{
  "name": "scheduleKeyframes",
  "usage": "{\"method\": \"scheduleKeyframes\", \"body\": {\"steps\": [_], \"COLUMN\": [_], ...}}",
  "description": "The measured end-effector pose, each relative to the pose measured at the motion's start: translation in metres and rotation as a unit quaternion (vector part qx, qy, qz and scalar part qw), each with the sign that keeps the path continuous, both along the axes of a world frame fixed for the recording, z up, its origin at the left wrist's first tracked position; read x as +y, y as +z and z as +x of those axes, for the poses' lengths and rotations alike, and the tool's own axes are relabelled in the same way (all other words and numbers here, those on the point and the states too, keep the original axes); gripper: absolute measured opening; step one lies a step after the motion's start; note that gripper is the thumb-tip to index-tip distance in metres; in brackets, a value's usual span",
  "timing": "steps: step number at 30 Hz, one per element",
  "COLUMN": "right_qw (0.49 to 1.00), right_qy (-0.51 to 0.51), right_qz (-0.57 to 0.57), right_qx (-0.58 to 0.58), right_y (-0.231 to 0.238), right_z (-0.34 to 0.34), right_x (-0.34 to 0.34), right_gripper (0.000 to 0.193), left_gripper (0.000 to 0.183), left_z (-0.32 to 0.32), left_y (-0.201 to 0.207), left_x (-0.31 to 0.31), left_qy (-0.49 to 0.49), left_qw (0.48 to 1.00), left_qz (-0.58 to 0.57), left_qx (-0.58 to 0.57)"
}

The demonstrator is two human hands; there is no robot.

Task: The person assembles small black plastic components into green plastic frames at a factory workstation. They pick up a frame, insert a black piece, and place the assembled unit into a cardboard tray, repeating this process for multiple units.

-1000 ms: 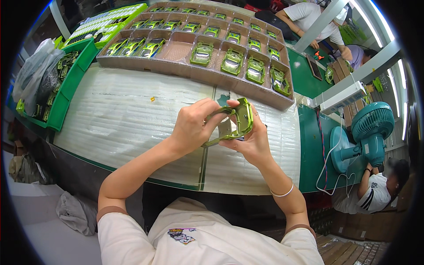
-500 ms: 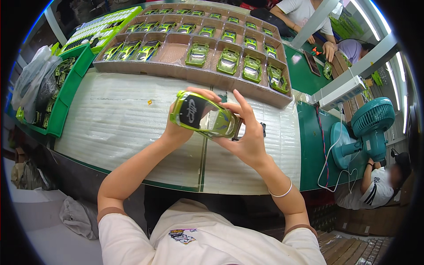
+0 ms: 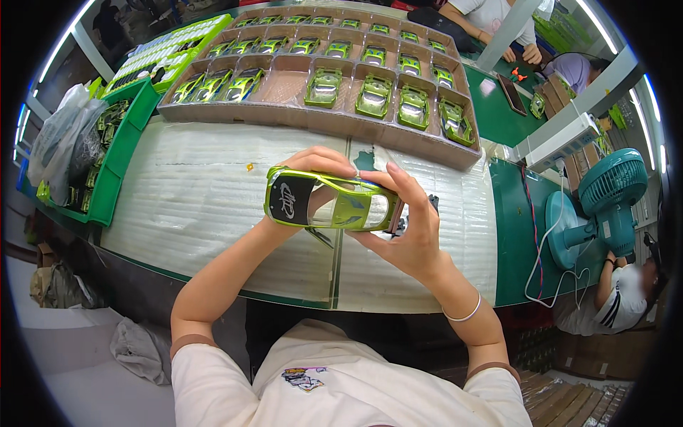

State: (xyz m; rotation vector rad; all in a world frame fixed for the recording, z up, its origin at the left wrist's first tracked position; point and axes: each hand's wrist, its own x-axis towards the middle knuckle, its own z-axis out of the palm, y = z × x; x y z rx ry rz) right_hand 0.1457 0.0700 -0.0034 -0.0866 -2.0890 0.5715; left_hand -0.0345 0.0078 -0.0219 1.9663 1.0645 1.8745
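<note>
Over the near middle of the bench I hold a lime-green toy car body shell with a black hood bearing white lettering. My left hand is closed round its hood end, fingers over the far side. At the other end my right hand grips it between thumb and fingers. Through the window openings I see the white mat below. A dark strip hangs under the near edge, but I cannot make out what it is. Small dark parts lie partly hidden behind my right hand.
A cardboard tray of green car shells in compartments spans the far side. At left stand a green crate with plastic bags and a lime tray of parts. A teal fan and loose cable stand at right. Other people sit beyond.
The car shell has turned from a slant to nearly level, its hood end shifting a little left. My hands have turned with it, still gripping both ends. The whole view has shifted slightly.
</note>
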Motion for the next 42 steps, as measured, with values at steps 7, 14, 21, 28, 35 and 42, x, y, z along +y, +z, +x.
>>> {"method": "scheduleKeyframes", "body": {"steps": [7, 14, 21, 28, 35, 42], "right_qw": [1.000, 0.999, 0.999, 1.000, 0.997, 0.994], "right_qy": [0.001, 0.001, 0.005, -0.007, -0.007, -0.028], "right_qz": [-0.014, -0.010, -0.007, -0.022, -0.067, -0.104], "right_qx": [0.025, 0.032, 0.031, 0.007, 0.028, -0.013], "right_y": [0.002, 0.003, 0.002, 0.004, 0.007, 0.006], "right_z": [-0.001, -0.001, 0.001, 0.003, 0.000, 0.006], "right_x": [-0.014, -0.016, -0.013, -0.012, -0.013, -0.007], "right_gripper": [0.079, 0.079, 0.083, 0.090, 0.084, 0.086], "left_gripper": [0.013, 0.013, 0.019, 0.019, 0.020, 0.047], "left_z": [0.016, 0.018, 0.011, 0.009, 0.011, 0.000], "left_y": [0.004, 0.003, 0.000, 0.002, 0.001, 0.024], "left_x": [-0.008, -0.009, 0.001, 0.001, -0.002, -0.005], "left_qy": [0.012, 0.004, -0.010, -0.007, -0.024, -0.164], "left_qw": [0.996, 0.994, 0.997, 0.999, 0.992, 0.931], "left_qz": [-0.028, -0.038, -0.015, -0.016, -0.067, -0.267], "left_qx": [-0.087, -0.104, -0.076, -0.049, -0.101, -0.185]}}
